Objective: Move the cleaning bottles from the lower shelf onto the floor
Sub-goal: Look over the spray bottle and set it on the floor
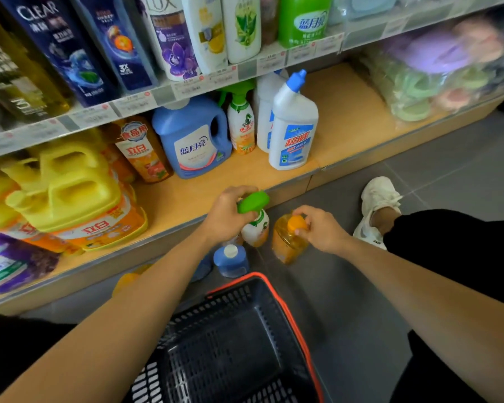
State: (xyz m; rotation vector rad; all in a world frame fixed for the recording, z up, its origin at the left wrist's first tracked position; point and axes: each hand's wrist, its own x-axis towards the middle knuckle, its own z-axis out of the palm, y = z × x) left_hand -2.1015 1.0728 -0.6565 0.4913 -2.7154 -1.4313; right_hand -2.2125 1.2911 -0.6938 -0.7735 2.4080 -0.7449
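My left hand (226, 216) grips the green trigger head of a white-and-orange spray bottle (258, 228), low over the grey floor (361, 301) in front of the lower shelf (349, 120). My right hand (320, 228) pinches the orange cap of a clear amber bottle (285, 242) beside it. A blue bottle (232, 260) with a white cap stands on the floor just below my left wrist. On the lower shelf remain a blue detergent jug (192, 141), a green-headed spray bottle (240, 123), two white toilet-cleaner bottles (293, 126), an orange dish-soap bottle (141, 152) and yellow jugs (70, 193).
A black shopping basket (233, 344) with an orange rim sits on the floor between my arms. My white shoe (376, 207) rests at the right. The upper shelf (186, 85) carries shampoo bottles. Bagged sponges (437, 68) fill the shelf's right end.
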